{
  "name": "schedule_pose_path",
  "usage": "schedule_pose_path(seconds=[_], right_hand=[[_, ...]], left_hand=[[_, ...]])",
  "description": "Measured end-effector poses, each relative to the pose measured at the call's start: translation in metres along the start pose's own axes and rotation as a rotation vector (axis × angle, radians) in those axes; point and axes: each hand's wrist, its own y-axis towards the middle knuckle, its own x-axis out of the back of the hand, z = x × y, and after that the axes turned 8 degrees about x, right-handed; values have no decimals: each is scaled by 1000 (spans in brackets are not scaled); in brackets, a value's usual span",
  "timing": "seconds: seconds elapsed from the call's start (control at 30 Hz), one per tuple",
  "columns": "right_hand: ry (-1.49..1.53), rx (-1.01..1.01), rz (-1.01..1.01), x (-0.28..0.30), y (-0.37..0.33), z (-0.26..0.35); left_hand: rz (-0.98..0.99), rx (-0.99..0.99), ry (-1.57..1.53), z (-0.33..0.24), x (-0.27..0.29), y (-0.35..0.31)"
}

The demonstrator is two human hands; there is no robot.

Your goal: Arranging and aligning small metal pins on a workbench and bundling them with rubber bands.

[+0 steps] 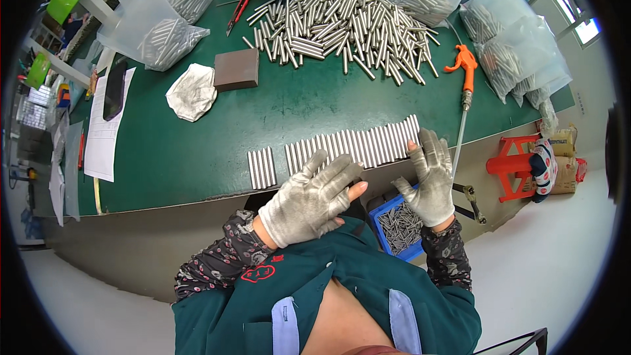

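Gloved left grip (309, 200) and right grip (430, 181) at lined-up metal rods (368, 148)

One block (236, 70) is the landmark. Left of it: one rag (191, 92), one phone (115, 91), one sheet (102, 141). Beyond and left: two bags (161, 43). Right: one heap (345, 29) of uncountable rods, one air gun (465, 66), at least three more bags. Nearer than the block: two rows of rods (355, 146), the shorter having four or five, and two gloved hands (310, 198).
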Motion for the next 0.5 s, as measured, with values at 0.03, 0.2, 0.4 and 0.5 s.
schedule_pose_path(seconds=[0.03,0.2,0.4,0.5], right_hand=[[2,3,-2,0,0,0],[-8,-1,3,1,0,0],[-6,6,-5,0,-1,1],[-16,24,-1,1,3,0]], left_hand=[[23,25,-9,-1,-2,2],[90,79,24,-3,-4,3],[60,83,25,-2,-3,-3],[43,86,16,-2,-4,-5]])
